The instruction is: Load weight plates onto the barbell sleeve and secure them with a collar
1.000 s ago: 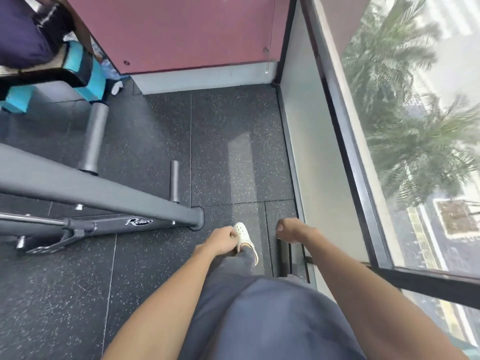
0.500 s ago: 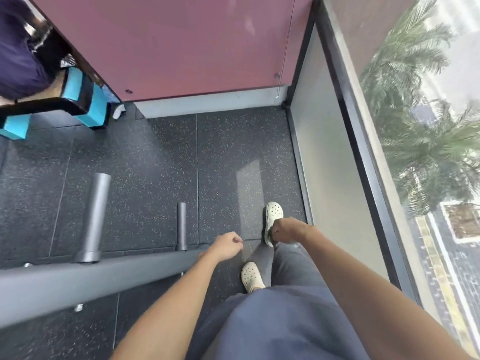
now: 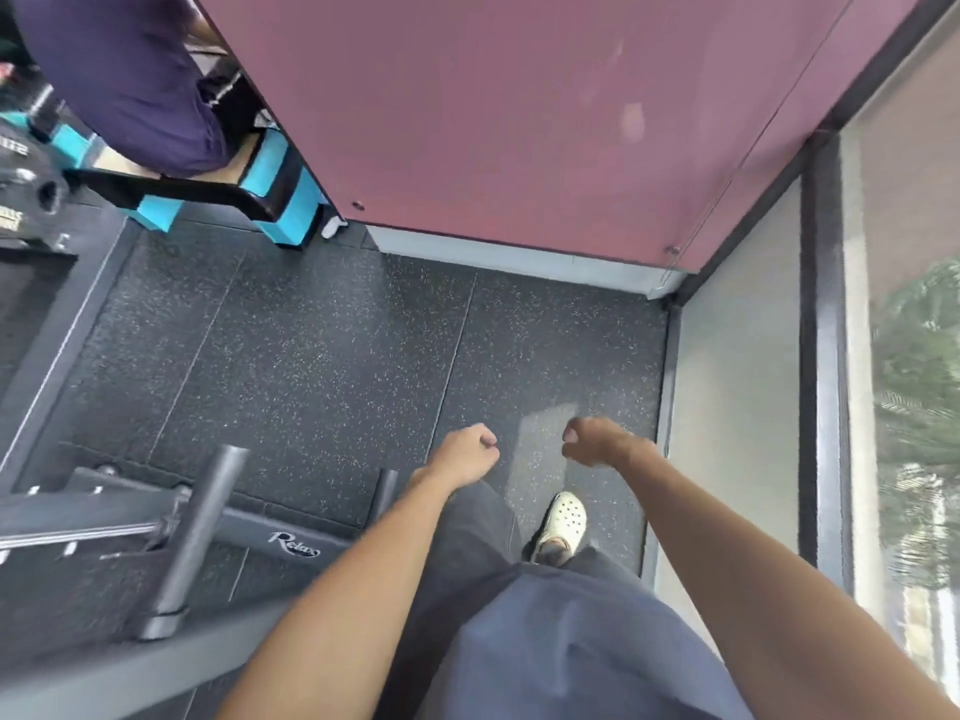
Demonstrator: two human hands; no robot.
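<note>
A person is standing on a speckled black floor [image 3: 322, 356], reaching both arms forward. The left hand [image 3: 467, 454] and right hand [image 3: 597, 444] are clenched in fists and gripping nothing. Black weight plates [image 3: 23, 179] are sitting at the far left edge, well apart from both hands. A grey loading post [image 3: 195, 537] is sticking up nearer the left hand.

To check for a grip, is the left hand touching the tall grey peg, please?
Apart: head view shows floor between the left hand and tall grey peg.
</note>
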